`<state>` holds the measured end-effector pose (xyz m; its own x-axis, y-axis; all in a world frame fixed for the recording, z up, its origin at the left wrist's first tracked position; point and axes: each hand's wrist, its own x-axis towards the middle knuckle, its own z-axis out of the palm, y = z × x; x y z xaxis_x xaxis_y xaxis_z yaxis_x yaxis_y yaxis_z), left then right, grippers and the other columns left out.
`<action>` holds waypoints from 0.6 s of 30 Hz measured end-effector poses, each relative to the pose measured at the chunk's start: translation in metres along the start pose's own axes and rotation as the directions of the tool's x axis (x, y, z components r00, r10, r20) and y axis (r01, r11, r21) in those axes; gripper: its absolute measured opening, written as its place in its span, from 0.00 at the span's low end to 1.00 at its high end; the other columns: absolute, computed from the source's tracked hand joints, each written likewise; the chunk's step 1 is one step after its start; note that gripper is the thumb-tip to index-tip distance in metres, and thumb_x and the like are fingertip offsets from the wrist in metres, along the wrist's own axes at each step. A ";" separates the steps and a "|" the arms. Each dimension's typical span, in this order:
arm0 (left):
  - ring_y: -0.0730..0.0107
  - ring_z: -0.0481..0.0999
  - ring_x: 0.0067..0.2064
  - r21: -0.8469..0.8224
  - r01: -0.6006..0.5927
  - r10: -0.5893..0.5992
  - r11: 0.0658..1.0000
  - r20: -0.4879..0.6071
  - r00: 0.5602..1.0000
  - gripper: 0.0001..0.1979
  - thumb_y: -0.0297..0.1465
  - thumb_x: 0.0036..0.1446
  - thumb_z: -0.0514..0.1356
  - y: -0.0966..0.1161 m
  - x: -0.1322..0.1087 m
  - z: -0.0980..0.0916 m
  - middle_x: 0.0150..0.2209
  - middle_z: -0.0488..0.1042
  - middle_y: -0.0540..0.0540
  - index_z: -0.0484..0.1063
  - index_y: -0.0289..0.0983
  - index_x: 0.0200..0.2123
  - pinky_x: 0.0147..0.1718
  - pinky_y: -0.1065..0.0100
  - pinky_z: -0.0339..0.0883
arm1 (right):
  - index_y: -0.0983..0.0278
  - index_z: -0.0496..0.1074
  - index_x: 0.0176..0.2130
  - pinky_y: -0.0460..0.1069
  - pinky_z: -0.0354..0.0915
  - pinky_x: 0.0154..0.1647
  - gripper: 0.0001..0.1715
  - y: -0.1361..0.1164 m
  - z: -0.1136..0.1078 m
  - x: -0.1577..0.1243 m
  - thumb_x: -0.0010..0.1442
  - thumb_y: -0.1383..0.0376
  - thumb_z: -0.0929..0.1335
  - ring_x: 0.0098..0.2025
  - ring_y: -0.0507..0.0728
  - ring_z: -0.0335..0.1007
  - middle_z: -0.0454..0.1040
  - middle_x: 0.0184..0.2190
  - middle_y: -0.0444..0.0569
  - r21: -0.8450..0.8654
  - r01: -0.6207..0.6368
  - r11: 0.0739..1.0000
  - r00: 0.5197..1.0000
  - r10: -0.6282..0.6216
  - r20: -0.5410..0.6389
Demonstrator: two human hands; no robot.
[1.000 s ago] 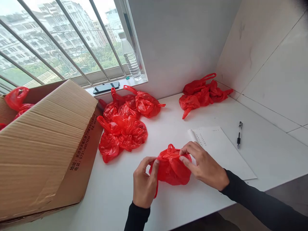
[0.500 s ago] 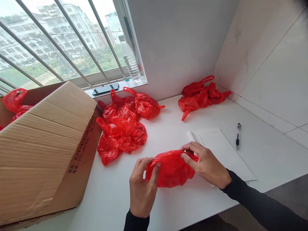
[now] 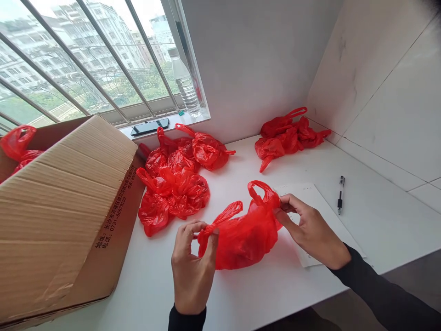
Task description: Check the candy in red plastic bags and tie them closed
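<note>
A red plastic bag (image 3: 241,243) is stretched between my two hands above the white table (image 3: 138,294). My left hand (image 3: 195,262) pinches its left upper edge between thumb and fingers. At the right upper edge, my right hand (image 3: 310,227) grips the bag the same way. Two handle loops stand up from the top of the bag. Something darker shows dimly through the thin plastic; I cannot make out what. Behind the bag, partly covered by it and my right hand, lies a white notebook (image 3: 327,225).
Several red bags (image 3: 179,193) are heaped at the back left, and more red bags (image 3: 289,135) lie in the far corner. A cardboard box (image 3: 65,207) stands at left. A pen (image 3: 341,195) lies right; a phone (image 3: 150,127) and water bottle (image 3: 188,87) rest on the windowsill.
My hands have moved apart, the left one leftward and the right one rightward. The bag is spread wider, and its handle loops now stand up.
</note>
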<state>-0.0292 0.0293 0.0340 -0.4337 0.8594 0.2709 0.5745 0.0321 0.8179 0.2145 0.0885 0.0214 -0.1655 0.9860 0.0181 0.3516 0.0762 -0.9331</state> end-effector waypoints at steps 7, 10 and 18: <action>0.68 0.64 0.30 0.022 0.092 -0.090 0.996 -0.072 0.993 0.13 0.44 0.64 0.61 -0.006 0.007 -0.016 0.28 0.67 0.53 0.75 0.42 0.33 0.32 0.66 0.61 | 0.56 0.70 0.45 0.58 0.66 0.51 0.10 0.009 -0.008 -0.002 0.70 0.53 0.67 0.48 0.60 0.71 0.75 0.46 0.45 -0.031 0.027 0.999 0.999 -0.028 -0.044; 0.67 0.70 0.34 -0.037 0.098 -0.099 0.995 -0.040 0.994 0.10 0.42 0.64 0.61 -0.004 0.005 -0.019 0.32 0.73 0.52 0.77 0.43 0.39 0.35 0.68 0.65 | 0.55 0.69 0.52 0.59 0.66 0.53 0.13 -0.003 -0.009 -0.014 0.68 0.61 0.68 0.51 0.60 0.69 0.71 0.52 0.47 -0.066 0.213 0.975 0.936 -0.223 -0.272; 0.69 0.68 0.31 0.028 0.047 -0.049 0.999 0.102 0.994 0.11 0.42 0.59 0.66 0.015 0.000 -0.007 0.33 0.72 0.53 0.70 0.42 0.35 0.33 0.68 0.66 | 0.66 0.67 0.58 0.57 0.68 0.58 0.21 -0.046 0.021 -0.013 0.68 0.77 0.63 0.54 0.60 0.69 0.74 0.52 0.54 -0.222 0.736 0.640 0.677 -0.705 0.212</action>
<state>-0.0252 0.0263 0.0499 -0.3887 0.9042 0.1771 0.5726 0.0865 0.8152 0.1810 0.0691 0.0564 -0.5548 0.5825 0.5941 0.3081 0.8071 -0.5037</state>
